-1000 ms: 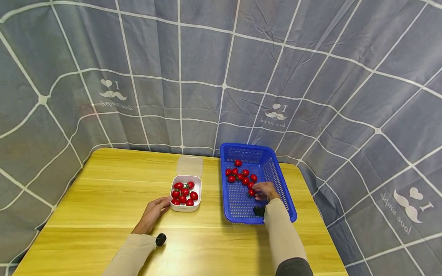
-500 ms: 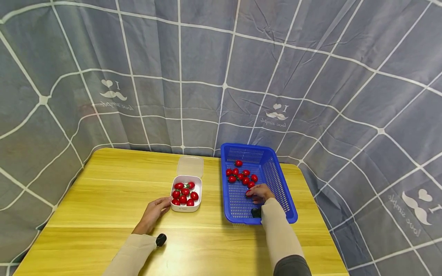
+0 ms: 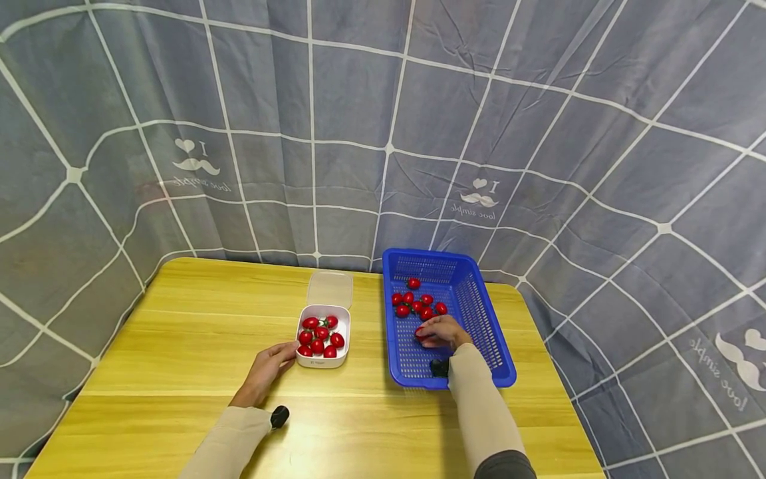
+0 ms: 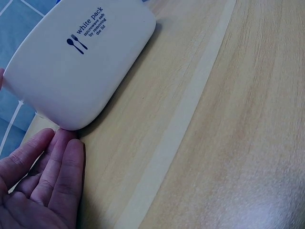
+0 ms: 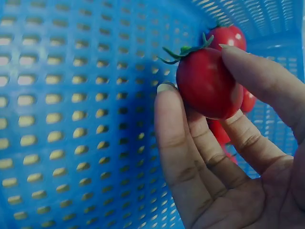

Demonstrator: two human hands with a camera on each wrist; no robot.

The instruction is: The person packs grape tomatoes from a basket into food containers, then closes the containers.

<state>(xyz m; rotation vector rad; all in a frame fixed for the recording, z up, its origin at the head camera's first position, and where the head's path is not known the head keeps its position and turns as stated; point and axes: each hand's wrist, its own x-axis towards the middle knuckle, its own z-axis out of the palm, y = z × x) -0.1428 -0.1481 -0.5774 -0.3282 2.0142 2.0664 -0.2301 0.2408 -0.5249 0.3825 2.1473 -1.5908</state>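
Note:
In the right wrist view, a red cherry tomato (image 5: 207,83) with a green stem is held between the thumb and fingers of my right hand (image 3: 444,331). That hand is inside a blue plastic basket (image 3: 413,366), over its mesh floor. Several more cherry tomatoes (image 3: 403,311) lie grouped toward the basket's far left part. A small white lunch box (image 3: 322,363) stands left of the basket with several cherry tomatoes (image 3: 318,346) in it. My left hand (image 3: 267,372) touches the box's near left side with extended fingertips (image 4: 74,148).
The box's translucent lid (image 3: 330,290) lies folded back behind it. Both containers stand on a yellow wooden table (image 3: 197,332). A grey curtain with white lines (image 3: 347,173) hangs behind and beside the table. Wood surface separates the box from the basket.
My right hand has picked up the cherry tomato at its fingertips and shifted left with it inside the basket. The left hand and the box have stayed in place.

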